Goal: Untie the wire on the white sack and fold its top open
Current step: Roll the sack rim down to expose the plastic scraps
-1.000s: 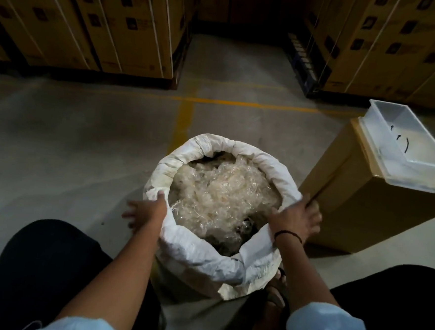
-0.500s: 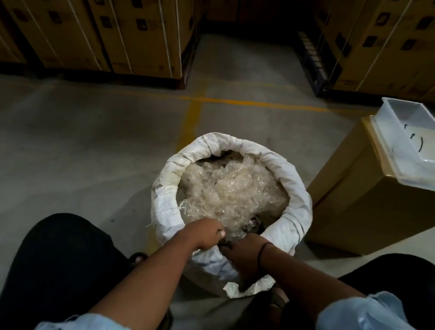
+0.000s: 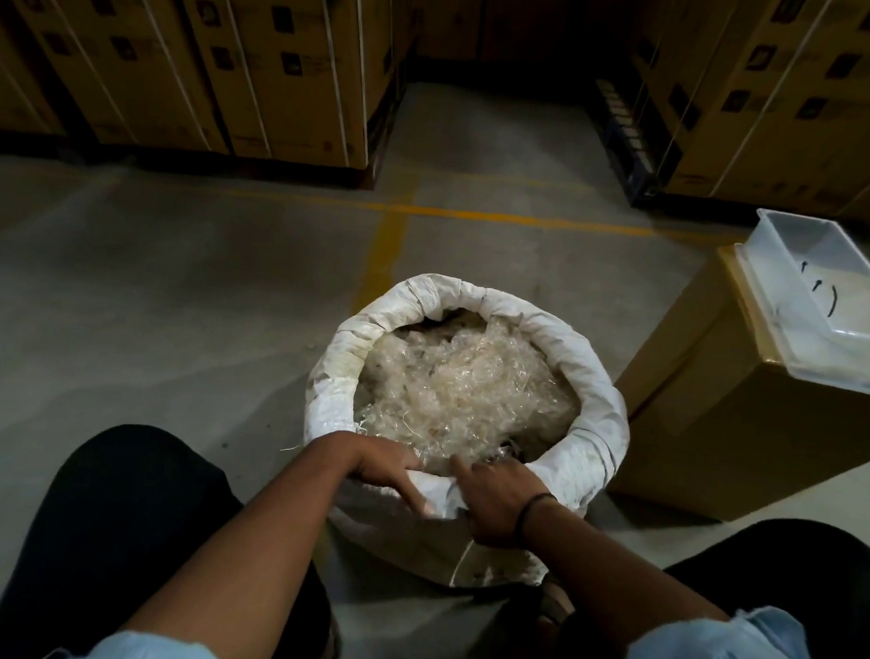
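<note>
Both hands grip white sack [image 3: 589, 443] rim; clear shreds [image 3: 465, 388] inside

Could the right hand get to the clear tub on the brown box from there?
Probably yes. The right hand is on the near rim of the white sack, and the clear tub sits on the brown box right beside the sack, with nothing between them.

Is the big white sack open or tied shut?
Open. The white woven sack has its top rolled down into a cuff, and the clear stringy plastic stuff inside shows.
</note>
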Available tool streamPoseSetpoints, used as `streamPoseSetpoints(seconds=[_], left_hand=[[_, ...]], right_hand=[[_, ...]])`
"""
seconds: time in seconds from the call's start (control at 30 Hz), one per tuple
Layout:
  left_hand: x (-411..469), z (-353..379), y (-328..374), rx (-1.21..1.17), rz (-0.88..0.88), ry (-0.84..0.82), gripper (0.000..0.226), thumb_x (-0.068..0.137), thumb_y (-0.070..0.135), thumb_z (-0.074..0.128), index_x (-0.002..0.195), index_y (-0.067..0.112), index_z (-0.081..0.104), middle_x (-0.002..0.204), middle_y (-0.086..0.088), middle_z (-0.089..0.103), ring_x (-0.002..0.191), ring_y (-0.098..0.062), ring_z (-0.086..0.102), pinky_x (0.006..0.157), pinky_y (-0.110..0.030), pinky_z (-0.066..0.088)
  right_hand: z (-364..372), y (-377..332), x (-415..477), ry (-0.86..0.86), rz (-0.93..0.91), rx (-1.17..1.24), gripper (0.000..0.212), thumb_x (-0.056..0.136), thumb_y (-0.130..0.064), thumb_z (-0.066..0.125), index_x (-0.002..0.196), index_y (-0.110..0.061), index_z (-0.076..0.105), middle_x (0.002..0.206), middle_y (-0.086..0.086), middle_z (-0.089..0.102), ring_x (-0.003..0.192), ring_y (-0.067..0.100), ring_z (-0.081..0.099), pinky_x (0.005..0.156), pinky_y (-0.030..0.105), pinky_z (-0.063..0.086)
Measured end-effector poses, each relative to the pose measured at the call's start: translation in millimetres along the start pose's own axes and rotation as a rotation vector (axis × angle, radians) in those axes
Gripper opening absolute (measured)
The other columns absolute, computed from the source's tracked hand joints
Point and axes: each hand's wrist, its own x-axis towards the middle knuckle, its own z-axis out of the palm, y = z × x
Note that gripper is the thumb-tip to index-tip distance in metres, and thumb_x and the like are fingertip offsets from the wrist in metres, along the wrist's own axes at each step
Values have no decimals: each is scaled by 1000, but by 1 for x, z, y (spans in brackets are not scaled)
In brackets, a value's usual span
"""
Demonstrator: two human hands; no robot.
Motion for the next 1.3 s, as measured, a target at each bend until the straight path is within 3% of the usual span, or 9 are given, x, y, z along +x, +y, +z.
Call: streamPoseSetpoints(seconds=[0.13, 0.2, 0.3, 0.43, 0.53, 0.77, 0.87, 1.03, 1.3], left_hand=[[2, 17, -3, 153, 105, 199, 38, 74, 43, 88, 98, 20, 71, 95, 1, 71, 85, -17, 63, 70, -25, 46], [5, 28, -5, 168, 133, 315, 43, 75, 37, 88, 108, 17, 69, 109, -5, 70, 98, -21, 64, 81, -29, 48], [10, 38, -7, 151, 119, 419, 66, 74, 32, 87, 134, 25, 61, 131, -1, 63, 120, -20, 58, 100, -34, 47], [11, 41, -13, 128, 116, 458, 70, 73, 30, 87, 137, 25, 60, 136, -2, 62, 124, -22, 58, 95, -24, 43], [11, 39, -12, 152, 76, 460, 59, 75, 27, 85, 130, 18, 63, 131, -3, 63, 122, -24, 59, 96, -29, 46], [10, 35, -6, 170, 67, 383, 42, 78, 20, 79, 116, 16, 61, 119, -3, 64, 106, -20, 61, 88, -34, 49], [10, 27, -3, 178, 74, 327, 41, 75, 23, 83, 108, 16, 61, 109, -2, 64, 94, -15, 57, 76, -29, 44], [8, 20, 2, 207, 63, 285, 43, 73, 36, 87, 104, 20, 63, 101, 5, 58, 91, -13, 54, 76, -29, 41], [8, 20, 5, 219, 59, 271, 47, 73, 38, 88, 109, 16, 67, 114, -5, 67, 91, -15, 56, 80, -31, 47]], right_hand=[[-9, 6, 3, -253, 48, -1, 94, 67, -74, 66, 138, -20, 37, 136, 17, 48, 123, 35, 51, 100, 45, 43], [-12, 7, 4, -331, 35, 23, 106, 59, -77, 71, 142, -20, 38, 140, 15, 48, 124, 33, 52, 100, 44, 46], [-7, 4, 4, -236, 40, 86, 114, 60, -65, 80, 148, -25, 19, 135, 12, 57, 117, 34, 60, 95, 44, 50], [4, -11, 5, -113, 33, 11, 70, 78, -36, 72, 136, -24, 34, 121, 11, 65, 103, 35, 66, 82, 45, 53], [6, -17, 3, -108, 37, 14, 55, 81, -29, 66, 130, -22, 41, 115, 11, 67, 98, 36, 68, 76, 46, 54], [12, -18, 3, -145, 63, 71, 72, 81, -29, 65, 140, -24, 24, 116, 13, 67, 100, 38, 67, 79, 48, 56], [5, -10, 8, -236, 15, 70, 76, 79, -37, 70, 142, -23, 29, 123, 11, 65, 106, 35, 65, 86, 46, 56], [-7, -1, 14, -325, -32, 150, 103, 66, -55, 82, 147, -27, 26, 133, 8, 60, 117, 32, 61, 95, 43, 52], [5, -6, 16, -260, -53, 212, 118, 54, -73, 77, 146, -30, 17, 137, 8, 57, 116, 32, 60, 97, 45, 50]])
